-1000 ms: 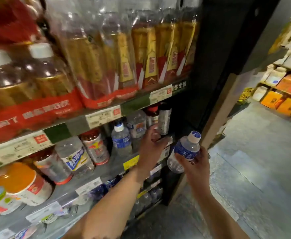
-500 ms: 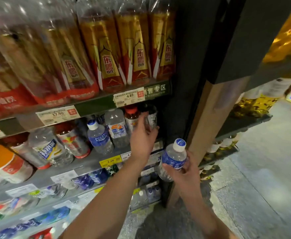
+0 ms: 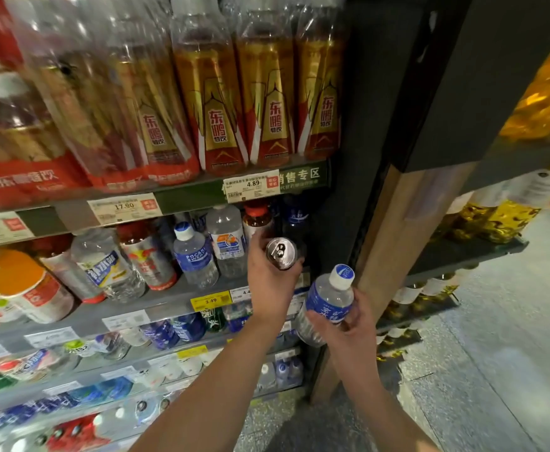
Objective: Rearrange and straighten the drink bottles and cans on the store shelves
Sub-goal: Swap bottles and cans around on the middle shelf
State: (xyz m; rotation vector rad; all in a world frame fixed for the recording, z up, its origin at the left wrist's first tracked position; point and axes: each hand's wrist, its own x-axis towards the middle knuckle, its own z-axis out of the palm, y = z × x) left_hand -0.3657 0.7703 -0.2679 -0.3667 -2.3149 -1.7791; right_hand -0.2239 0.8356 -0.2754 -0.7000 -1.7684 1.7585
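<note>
My left hand point(image 3: 268, 278) is shut on a dark can point(image 3: 282, 253) with a silver pull-tab top, held just in front of the right end of the middle shelf point(image 3: 156, 298). My right hand point(image 3: 345, 331) grips a clear water bottle point(image 3: 327, 301) with a blue label and a white-and-blue cap, tilted, lower and to the right of the can. On the shelf behind the can stand a red-capped bottle point(image 3: 257, 220), a dark bottle point(image 3: 295, 213), a clear bottle point(image 3: 226, 243) and a Pocari Sweat bottle point(image 3: 193, 256).
Wrapped packs of gold-and-red energy drink bottles point(image 3: 215, 119) fill the shelf above. Lower shelves point(image 3: 120, 363) hold several small bottles and cans. A black upright panel point(image 3: 378, 125) and a wooden post point(image 3: 394, 256) bound the shelf on the right, with oil bottles point(image 3: 495, 216) beyond.
My left hand has drawn the dark can out from the shelf's right end and now holds it in front. The right hand with the water bottle stayed roughly in place.
</note>
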